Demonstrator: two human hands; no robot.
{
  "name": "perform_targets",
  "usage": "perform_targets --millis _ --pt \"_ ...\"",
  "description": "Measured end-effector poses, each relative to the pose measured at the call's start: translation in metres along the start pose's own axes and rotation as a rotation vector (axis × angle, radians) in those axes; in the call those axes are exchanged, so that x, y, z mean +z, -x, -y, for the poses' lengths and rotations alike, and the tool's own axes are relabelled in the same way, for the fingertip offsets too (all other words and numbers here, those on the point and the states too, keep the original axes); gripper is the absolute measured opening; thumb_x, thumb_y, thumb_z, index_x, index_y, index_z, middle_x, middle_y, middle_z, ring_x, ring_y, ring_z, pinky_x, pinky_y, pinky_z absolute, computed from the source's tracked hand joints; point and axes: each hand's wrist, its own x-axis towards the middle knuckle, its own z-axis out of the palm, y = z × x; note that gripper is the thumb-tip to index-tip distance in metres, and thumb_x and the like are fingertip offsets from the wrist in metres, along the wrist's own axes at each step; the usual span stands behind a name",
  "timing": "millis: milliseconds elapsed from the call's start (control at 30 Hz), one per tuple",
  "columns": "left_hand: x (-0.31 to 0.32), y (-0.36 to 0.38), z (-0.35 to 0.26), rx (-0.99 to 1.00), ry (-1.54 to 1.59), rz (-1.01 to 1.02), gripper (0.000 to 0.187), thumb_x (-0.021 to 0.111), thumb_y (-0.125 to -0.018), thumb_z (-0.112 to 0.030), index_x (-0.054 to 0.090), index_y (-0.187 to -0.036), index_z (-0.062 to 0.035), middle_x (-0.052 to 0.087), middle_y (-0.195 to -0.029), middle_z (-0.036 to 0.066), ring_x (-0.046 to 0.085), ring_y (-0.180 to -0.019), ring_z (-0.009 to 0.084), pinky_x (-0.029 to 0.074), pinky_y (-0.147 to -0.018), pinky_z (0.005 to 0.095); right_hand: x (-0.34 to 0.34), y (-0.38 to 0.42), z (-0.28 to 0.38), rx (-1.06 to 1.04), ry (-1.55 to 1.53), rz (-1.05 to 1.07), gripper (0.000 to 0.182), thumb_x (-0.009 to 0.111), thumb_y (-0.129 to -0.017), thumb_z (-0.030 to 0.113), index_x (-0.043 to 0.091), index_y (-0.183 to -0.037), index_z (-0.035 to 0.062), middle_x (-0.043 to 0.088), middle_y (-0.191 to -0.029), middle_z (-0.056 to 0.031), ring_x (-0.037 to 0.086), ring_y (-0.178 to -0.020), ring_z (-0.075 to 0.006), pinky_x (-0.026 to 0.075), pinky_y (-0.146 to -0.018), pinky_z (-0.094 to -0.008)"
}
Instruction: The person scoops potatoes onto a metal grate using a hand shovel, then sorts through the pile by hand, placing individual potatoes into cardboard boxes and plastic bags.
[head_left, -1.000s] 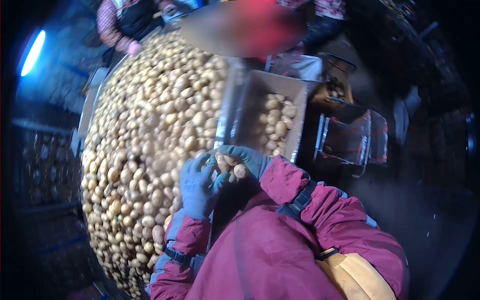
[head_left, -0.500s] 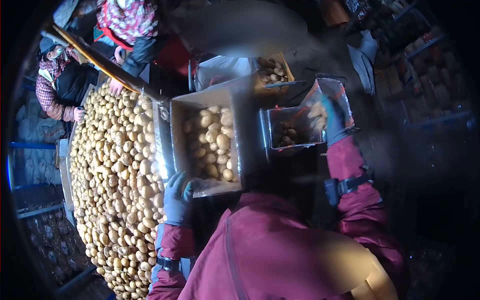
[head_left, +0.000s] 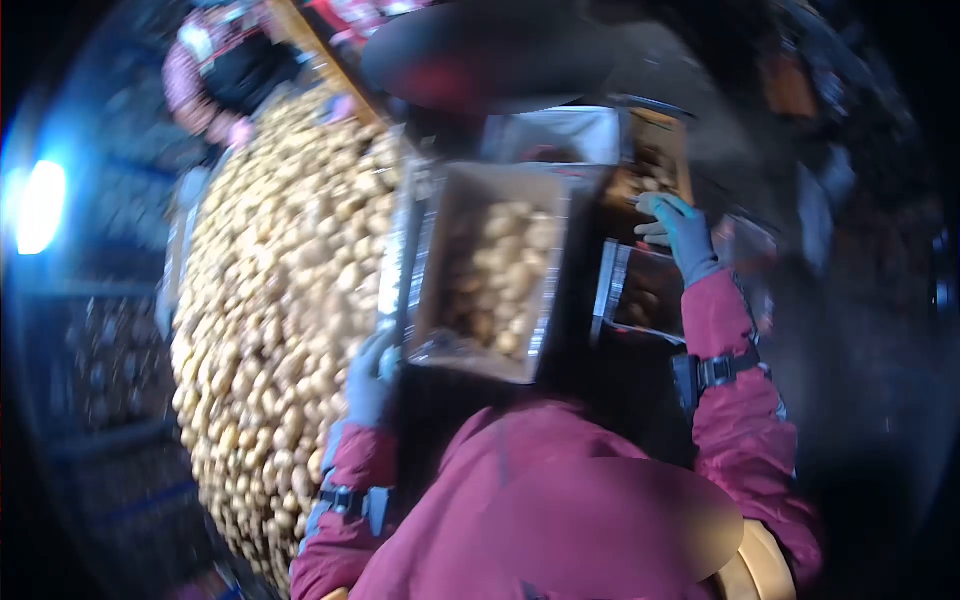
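Note:
My left hand (head_left: pixel 372 375), in a grey-blue glove, is at the right edge of a large heap of potatoes (head_left: pixel 270 340), near the lower left corner of a box of potatoes (head_left: pixel 505 265). Its fingers are smeared by motion, and what it holds, if anything, cannot be made out. My right hand (head_left: pixel 680 235), in a teal and grey glove, is over a smaller bin (head_left: pixel 640 318) holding a few dark potatoes. Its fingers are spread, with nothing visible between them.
A white-lined box (head_left: pixel 552 135) and a wooden crate with potatoes (head_left: pixel 668 135) stand behind. A co-worker (head_left: pixel 245 65) leans at the heap's far left. A wooden bar (head_left: pixel 325 55) crosses the heap's far end. A bright lamp glows at left.
The view has swung, so the heap and boxes appear farther right. My right hand has left the far right bin, and the potatoes that were in it are gone from its fingers.

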Motion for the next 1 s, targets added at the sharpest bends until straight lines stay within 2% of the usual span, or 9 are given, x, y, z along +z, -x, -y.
perform_targets --millis 167,300,333,400,433,533,600,800,1000 --pt "-0.031 0.035 0.031 -0.192 -0.165 -0.137 0.05 0.075 -0.088 -0.02 0.063 -0.136 -0.008 0.063 -0.137 0.015 0.056 -0.131 0.0303 0.043 -0.112 0.04 0.222 0.009 -0.029 0.085 -0.065 0.766 0.034 0.054 -0.104 0.027 0.066 -0.124 0.0026 0.072 -0.109 -0.0092 0.072 -0.074 -0.0192 0.061 -0.062 -0.0306" --pt "-0.069 0.084 0.088 -0.273 -0.51 -0.268 0.079 0.082 -0.078 -0.029 0.051 -0.147 -0.0054 0.047 -0.151 0.022 0.042 -0.142 0.0385 0.035 -0.118 0.0464 0.325 0.092 -0.031 0.151 0.111 0.979 0.029 0.063 -0.1 0.018 0.068 -0.124 0.003 0.074 -0.106 -0.0073 0.071 -0.068 -0.0157 0.057 -0.057 -0.0254" --pt "-0.075 0.091 0.098 -0.358 -0.544 -0.213 0.087 0.083 -0.077 -0.033 0.045 -0.151 -0.0066 0.041 -0.155 0.024 0.036 -0.145 0.0408 0.03 -0.12 0.0492 0.343 0.103 -0.039 0.197 0.067 1.086 0.033 0.07 -0.096 0.022 0.07 -0.124 0.0047 0.072 -0.11 -0.008 0.071 -0.076 -0.0158 0.058 -0.065 -0.0284" --pt "-0.075 0.099 0.118 -0.391 -0.619 -0.081 0.092 0.082 -0.076 -0.036 0.042 -0.153 -0.0066 0.038 -0.157 0.025 0.033 -0.147 0.042 0.027 -0.122 0.0499 0.38 0.121 -0.046 0.07 0.371 1.242 0.032 0.068 -0.095 0.02 0.07 -0.125 0.009 0.072 -0.111 -0.0095 0.072 -0.09 -0.021 0.059 -0.074 -0.0324" --pt "-0.066 0.1 0.139 -0.304 -0.653 -0.042 0.099 0.083 -0.074 -0.039 0.037 -0.156 -0.0068 0.034 -0.159 0.026 0.031 -0.149 0.042 0.024 -0.123 0.0494 0.4 0.125 -0.056 -0.258 0.491 1.323 0.029 0.065 -0.095 0.019 0.07 -0.122 0.0101 0.072 -0.111 -0.0105 0.071 -0.094 -0.0242 0.058 -0.079 -0.0342" --pt "-0.056 0.074 0.144 -0.334 -0.594 -0.022 0.11 0.085 -0.07 -0.042 0.03 -0.158 -0.0069 0.032 -0.16 0.026 0.025 -0.15 0.0474 0.022 -0.124 0.0521 0.455 0.133 -0.074 -0.406 0.723 1.457 0.028 0.057 -0.094 0.03 0.07 -0.109 0.0108 0.072 -0.104 -0.0153 0.07 -0.098 -0.0312 0.055 -0.087 -0.0402" --pt "-0.073 0.043 0.131 -0.399 -0.609 0.039 0.102 0.08 -0.074 -0.043 0.031 -0.158 -0.011 0.03 -0.161 0.026 0.024 -0.15 0.0481 0.022 -0.121 0.0582 0.488 0.125 -0.087 -0.459 0.935 1.505 0.033 0.061 -0.095 0.032 0.071 -0.119 0.013 0.074 -0.103 -0.0121 0.072 -0.088 -0.0245 0.056 -0.083 -0.0368" --pt "-0.074 -0.037 0.175 -0.349 -0.621 -0.064 0.099 0.079 -0.074 -0.048 0.034 -0.156 -0.0157 0.035 -0.16 0.019 0.026 -0.15 0.0459 0.026 -0.119 0.0585 0.539 0.091 -0.063 -0.528 0.933 1.366 0.036 0.061 -0.093 0.028 0.066 -0.127 0.0166 0.071 -0.115 -0.0155 0.069 -0.102 -0.0304 0.054 -0.094 -0.0378" --pt "-0.096 -0.123 0.18 -0.332 -0.467 0.026 0.084 0.077 -0.079 -0.048 0.045 -0.153 -0.023 0.038 -0.16 0.015 0.029 -0.151 0.0375 0.022 -0.123 0.0543 0.565 0.031 -0.019 -0.569 0.446 0.996 0.034 0.063 -0.093 0.023 0.066 -0.124 0.0114 0.069 -0.116 -0.0142 0.067 -0.109 -0.0289 0.053 -0.093 -0.0396"
